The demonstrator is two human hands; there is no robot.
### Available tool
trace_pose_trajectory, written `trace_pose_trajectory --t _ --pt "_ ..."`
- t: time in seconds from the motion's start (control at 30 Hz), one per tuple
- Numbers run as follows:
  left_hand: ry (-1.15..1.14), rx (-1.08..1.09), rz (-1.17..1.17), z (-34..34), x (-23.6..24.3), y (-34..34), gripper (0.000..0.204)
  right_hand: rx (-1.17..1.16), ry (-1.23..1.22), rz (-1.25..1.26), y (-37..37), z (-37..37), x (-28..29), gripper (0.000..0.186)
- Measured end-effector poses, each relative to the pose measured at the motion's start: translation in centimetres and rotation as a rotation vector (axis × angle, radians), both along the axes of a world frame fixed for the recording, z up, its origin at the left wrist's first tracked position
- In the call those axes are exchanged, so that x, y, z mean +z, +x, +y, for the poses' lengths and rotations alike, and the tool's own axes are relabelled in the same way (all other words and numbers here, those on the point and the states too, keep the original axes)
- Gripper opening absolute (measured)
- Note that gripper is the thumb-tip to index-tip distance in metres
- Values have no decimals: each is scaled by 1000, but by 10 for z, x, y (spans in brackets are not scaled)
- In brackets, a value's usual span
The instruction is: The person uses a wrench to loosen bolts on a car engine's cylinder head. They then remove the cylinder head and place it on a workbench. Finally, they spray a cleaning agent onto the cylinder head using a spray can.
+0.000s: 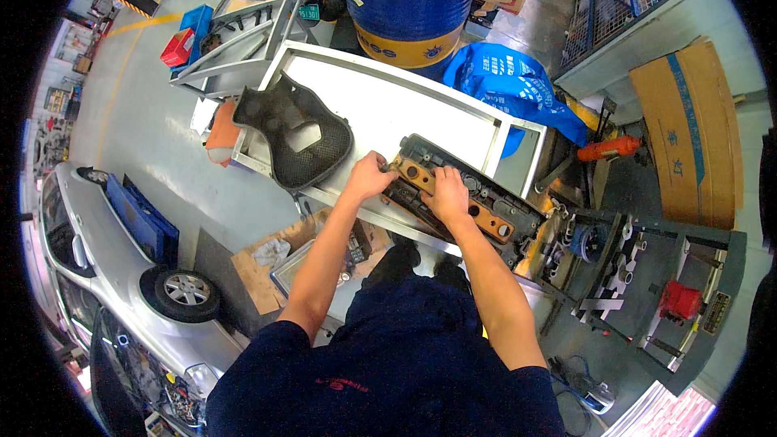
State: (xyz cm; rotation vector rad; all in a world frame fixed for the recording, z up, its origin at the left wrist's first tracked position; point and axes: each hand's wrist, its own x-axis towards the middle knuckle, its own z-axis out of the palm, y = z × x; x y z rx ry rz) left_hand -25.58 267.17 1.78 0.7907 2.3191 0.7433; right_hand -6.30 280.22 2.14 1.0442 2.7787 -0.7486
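A dark engine valve cover (pixel 524 216) lies slantwise on the white bench, its inner side up. Along its middle runs a brown, oil-stained plate (pixel 490 222) with round holes. My left hand (pixel 371 175) is closed at the cover's left end, thumb and fingers on the edge by the plate. Farther right, my right hand (pixel 447 194) grips across the middle of the cover, fingers bent over the brown plate and hiding part of it. Whether the plate is loose from the cover cannot be made out. Left of my hands, a black moulded shield (pixel 301 136) with a square opening rests on the bench.
The white bench (pixel 380 97) has a raised metal rim. Behind it stand a blue and yellow drum (pixel 409 20) and a blue plastic bag (pixel 506 77). To the right are a tool rack (pixel 647 275) and a cardboard sheet (pixel 686 137). A silver car (pixel 133 251) stands left.
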Motion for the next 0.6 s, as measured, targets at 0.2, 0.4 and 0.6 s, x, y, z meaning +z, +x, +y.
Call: trace_pose_trajectory --t 0.2,0.4,0.6 --pt "51 -61 44 55 -41 -30 60 -24 -10 21 0 -1 5 56" --pt "-232 -224 263 86 -45 -29 41 -39 3 60 2 -2 1 56" --pt "-44 -184 279 88 -7 -23 36 -80 6 68 4 9 -8 56"
